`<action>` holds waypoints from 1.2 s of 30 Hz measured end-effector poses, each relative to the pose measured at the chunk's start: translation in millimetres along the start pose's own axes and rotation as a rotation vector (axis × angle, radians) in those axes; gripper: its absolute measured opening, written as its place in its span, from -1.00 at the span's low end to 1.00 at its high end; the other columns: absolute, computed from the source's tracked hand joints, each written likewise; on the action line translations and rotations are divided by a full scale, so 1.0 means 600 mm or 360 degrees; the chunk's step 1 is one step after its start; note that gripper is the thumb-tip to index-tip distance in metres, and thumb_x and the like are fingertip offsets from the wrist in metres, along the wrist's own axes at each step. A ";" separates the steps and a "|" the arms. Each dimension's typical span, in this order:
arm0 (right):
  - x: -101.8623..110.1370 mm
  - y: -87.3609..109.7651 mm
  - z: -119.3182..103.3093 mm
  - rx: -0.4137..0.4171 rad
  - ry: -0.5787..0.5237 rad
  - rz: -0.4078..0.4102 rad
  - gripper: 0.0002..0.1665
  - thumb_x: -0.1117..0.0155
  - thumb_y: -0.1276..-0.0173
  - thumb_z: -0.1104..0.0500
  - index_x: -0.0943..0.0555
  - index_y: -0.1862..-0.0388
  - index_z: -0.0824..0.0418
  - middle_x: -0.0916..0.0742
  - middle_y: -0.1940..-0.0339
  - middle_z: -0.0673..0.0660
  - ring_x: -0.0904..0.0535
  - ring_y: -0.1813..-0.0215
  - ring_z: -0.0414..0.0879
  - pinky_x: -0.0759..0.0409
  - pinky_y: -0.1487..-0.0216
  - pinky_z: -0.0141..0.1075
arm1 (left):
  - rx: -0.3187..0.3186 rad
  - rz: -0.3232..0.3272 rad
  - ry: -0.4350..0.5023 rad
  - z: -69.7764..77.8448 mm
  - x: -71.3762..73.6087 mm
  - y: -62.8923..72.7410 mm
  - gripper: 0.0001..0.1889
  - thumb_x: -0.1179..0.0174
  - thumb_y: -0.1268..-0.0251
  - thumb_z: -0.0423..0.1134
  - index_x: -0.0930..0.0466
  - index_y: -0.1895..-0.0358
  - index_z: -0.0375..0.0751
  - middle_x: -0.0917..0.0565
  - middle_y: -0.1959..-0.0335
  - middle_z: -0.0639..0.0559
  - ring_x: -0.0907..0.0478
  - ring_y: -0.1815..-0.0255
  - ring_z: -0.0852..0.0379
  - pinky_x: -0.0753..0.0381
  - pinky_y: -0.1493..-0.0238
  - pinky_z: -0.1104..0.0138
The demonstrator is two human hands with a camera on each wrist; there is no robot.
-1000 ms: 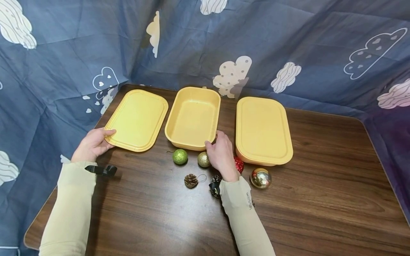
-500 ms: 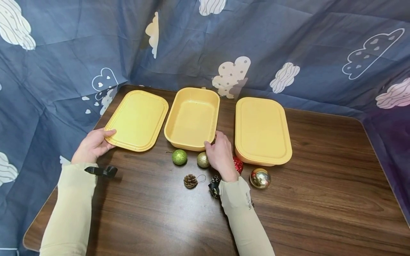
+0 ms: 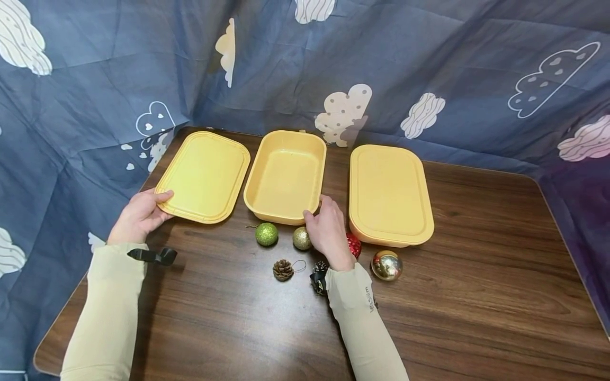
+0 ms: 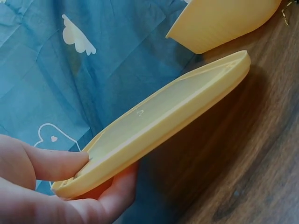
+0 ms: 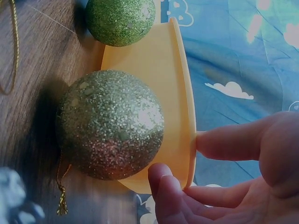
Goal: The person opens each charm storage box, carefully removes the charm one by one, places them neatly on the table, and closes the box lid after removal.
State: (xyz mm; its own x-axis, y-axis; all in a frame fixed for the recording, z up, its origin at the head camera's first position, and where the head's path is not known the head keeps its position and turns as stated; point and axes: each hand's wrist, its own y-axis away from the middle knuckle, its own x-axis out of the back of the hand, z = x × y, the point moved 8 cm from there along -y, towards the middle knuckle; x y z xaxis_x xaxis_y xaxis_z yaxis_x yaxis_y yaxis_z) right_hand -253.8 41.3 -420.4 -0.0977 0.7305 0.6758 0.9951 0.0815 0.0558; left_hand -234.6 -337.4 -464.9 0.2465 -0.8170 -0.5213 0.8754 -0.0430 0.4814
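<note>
My left hand (image 3: 138,216) pinches the near-left corner of a flat yellow lid (image 3: 204,177), thumb on top and fingers beneath. In the left wrist view the lid (image 4: 159,121) is tilted and held off the table. At the near-right corner of an uncovered yellow container (image 3: 286,180), my right hand (image 3: 329,230) grips the rim between thumb and fingers, as the right wrist view of the container wall (image 5: 173,93) also shows. Nothing lies inside the container. Close to that hand sit a gold glitter ball (image 3: 302,238) and a red ball (image 3: 353,245), partly hidden by the hand.
A second yellow container with its lid on (image 3: 391,196) stands to the right. In front lie a green glitter ball (image 3: 266,234), a pine cone (image 3: 283,270), a dark ornament (image 3: 319,278) partly behind my sleeve, and a shiny gold ball (image 3: 387,265). Blue cloth (image 3: 286,63) hangs behind the table.
The lid in my left hand has risen very slightly. My right hand stays on the container's corner, and the ornaments have not moved.
</note>
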 end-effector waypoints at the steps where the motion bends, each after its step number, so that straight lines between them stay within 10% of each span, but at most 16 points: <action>1: 0.000 0.000 0.000 0.0003 0.0001 -0.0001 -0.32 -0.19 -0.37 0.11 -0.29 -0.36 0.41 -0.59 0.06 0.28 -0.57 0.03 0.13 -0.48 -0.16 -0.05 | -0.0011 -0.0003 -0.0002 0.000 -0.002 0.001 -0.70 0.04 -0.43 -0.46 -0.20 -0.13 -0.19 -0.68 0.23 0.02 -0.66 0.18 0.17 -0.68 0.18 0.29; 17: 0.000 0.000 0.000 0.0022 0.0001 0.0013 -0.32 -0.20 -0.37 0.12 -0.29 -0.35 0.43 -0.59 0.04 0.30 -0.57 0.02 0.15 -0.48 -0.17 -0.04 | -0.0308 -0.0015 -0.0072 0.018 -0.035 0.005 -0.80 0.07 -0.44 -0.48 -0.27 -0.04 -0.25 -0.67 0.26 0.03 -0.66 0.21 0.20 -0.68 0.25 0.30; 27: 0.001 0.001 0.000 0.0016 -0.0003 0.0013 -0.33 -0.20 -0.37 0.11 -0.31 -0.35 0.41 -0.59 0.06 0.28 -0.56 0.03 0.14 -0.48 -0.15 -0.05 | -0.0532 0.0165 -0.0240 0.036 -0.064 0.018 -0.79 -0.05 -0.38 -0.44 -0.35 -0.02 -0.28 -0.66 0.28 0.07 -0.67 0.27 0.25 -0.69 0.33 0.37; 36: -0.001 -0.001 0.002 0.0013 -0.0001 0.0004 -0.33 -0.19 -0.37 0.10 -0.30 -0.35 0.41 -0.59 0.02 0.30 -0.57 0.04 0.13 -0.48 -0.15 -0.05 | -0.0634 0.0317 -0.0379 0.051 -0.085 0.023 -0.44 -0.11 -0.37 -0.37 -0.21 -0.38 -0.41 -0.59 0.13 0.08 -0.66 0.19 0.30 -0.70 0.29 0.40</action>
State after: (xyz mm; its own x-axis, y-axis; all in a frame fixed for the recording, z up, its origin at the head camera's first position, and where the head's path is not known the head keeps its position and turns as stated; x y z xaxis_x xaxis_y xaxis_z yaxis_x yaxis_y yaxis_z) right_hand -254.4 41.6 -421.6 -0.0954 0.7311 0.6755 0.9952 0.0853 0.0482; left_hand -247.8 -313.5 -410.2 0.3637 -0.8975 -0.2494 0.9233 0.3117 0.2246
